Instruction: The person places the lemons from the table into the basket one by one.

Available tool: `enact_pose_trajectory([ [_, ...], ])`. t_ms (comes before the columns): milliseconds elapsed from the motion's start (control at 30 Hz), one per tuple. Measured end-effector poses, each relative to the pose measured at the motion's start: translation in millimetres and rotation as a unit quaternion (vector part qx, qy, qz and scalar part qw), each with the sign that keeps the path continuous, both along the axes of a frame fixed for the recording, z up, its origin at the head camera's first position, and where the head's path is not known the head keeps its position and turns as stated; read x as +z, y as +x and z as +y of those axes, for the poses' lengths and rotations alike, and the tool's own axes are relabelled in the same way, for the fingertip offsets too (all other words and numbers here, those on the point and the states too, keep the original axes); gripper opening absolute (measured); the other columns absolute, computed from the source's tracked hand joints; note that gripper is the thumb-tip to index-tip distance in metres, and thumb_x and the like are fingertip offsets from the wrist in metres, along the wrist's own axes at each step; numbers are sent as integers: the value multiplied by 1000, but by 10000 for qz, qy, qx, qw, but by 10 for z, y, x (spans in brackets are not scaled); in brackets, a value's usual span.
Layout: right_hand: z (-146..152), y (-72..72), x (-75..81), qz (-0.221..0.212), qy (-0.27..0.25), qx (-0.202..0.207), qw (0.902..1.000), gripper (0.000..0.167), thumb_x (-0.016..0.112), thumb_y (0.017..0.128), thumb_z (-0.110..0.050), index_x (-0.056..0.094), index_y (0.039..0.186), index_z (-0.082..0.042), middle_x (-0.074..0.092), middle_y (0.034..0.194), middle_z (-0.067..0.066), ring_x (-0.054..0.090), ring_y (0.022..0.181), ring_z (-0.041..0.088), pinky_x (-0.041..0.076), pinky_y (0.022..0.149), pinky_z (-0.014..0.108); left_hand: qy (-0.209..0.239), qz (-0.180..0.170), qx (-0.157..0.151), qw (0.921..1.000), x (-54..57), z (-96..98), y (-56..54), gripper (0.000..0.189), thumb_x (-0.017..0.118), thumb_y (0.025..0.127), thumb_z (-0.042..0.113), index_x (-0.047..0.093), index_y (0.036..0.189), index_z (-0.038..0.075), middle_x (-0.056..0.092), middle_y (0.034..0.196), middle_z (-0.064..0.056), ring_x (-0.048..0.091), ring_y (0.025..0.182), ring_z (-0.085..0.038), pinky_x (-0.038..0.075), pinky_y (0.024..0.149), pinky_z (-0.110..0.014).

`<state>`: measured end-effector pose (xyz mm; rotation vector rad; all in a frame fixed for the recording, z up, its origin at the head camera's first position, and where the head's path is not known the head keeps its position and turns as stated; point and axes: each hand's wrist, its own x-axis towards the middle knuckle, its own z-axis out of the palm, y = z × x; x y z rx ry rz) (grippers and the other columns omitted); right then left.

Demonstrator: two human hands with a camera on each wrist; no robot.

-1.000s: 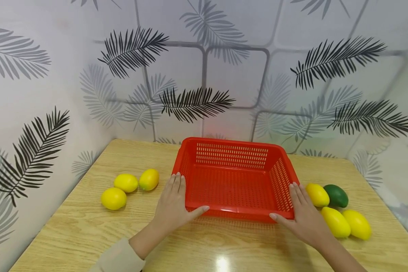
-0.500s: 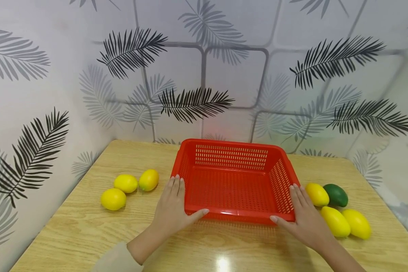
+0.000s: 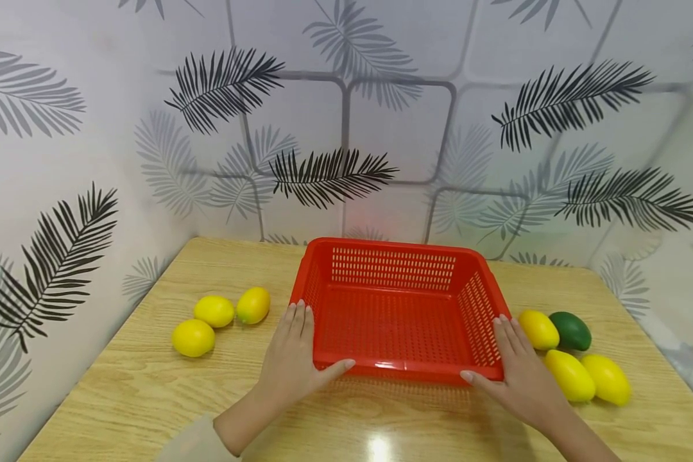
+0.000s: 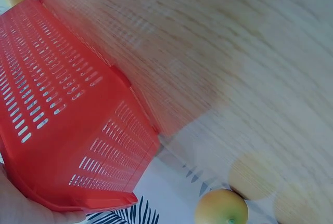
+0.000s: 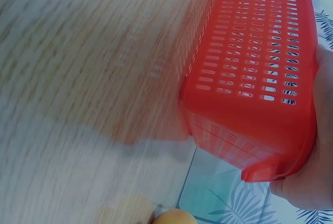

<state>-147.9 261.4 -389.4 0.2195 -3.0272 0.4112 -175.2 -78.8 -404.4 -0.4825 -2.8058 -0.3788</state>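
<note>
Your left hand [image 3: 290, 356] and right hand [image 3: 522, 378], well apart and straight-fingered, rest on the near corners of the red basket [image 3: 407, 366], equally close; it extends ahead between them on the desk [image 3: 306, 436], its long axis running left to right.

The basket [image 3: 421, 370] was a bright, glossy red all over, its sides [image 3: 391, 266] patterned with rows of narrow slots and its floor [image 3: 393, 321] with fine perforations. The bench [image 3: 133, 410] was pale yellow-brown with streaky wood grain, reddish in the wrist views where it mirrored the basket. The left fruits [image 3: 193, 338] were lemon yellow, one tinged green at its tip. Of the right fruits [image 3: 570, 377], three were yellow and one dark green. The wall [image 3: 393, 38] was whitish grey, printed with black and faded grey feathery leaves [image 3: 332, 178] and grey rounded-corner lines. The sleeve [image 3: 199, 443] was plain beige.
</note>
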Motion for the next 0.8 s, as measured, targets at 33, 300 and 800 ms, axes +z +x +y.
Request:
enact_pose_trajectory([
  [33, 0, 3, 0, 5, 0, 2, 10000, 104, 54, 80, -65, 16, 144, 9, 18, 151, 28, 16, 138, 44, 27, 102, 66, -8, 8, -3, 10000, -3, -1, 0, 105, 43, 78, 75, 34, 138, -10, 32, 146, -26, 25, 139, -38, 25, 114, -44],
  [300, 0, 32, 4, 9, -19, 8, 10000, 105, 55, 80, -64, 16, 144, 10, 17, 150, 28, 14, 139, 44, 25, 103, 65, 107, 46, -19, 9999, 1, -7, 35, 106, 41, 78, 77, 35, 138, -10, 32, 146, -27, 27, 138, -39, 26, 114, -45],
  [800, 10, 78, -19, -1, -89, 8, 10000, 105, 56, 80, -63, 14, 145, 8, 15, 152, 27, 10, 141, 42, 24, 105, 64, 27, 77, 43, 10000, 0, -3, 98, 106, 40, 77, 78, 35, 138, -9, 32, 146, -26, 27, 138, -38, 26, 114, -44],
])
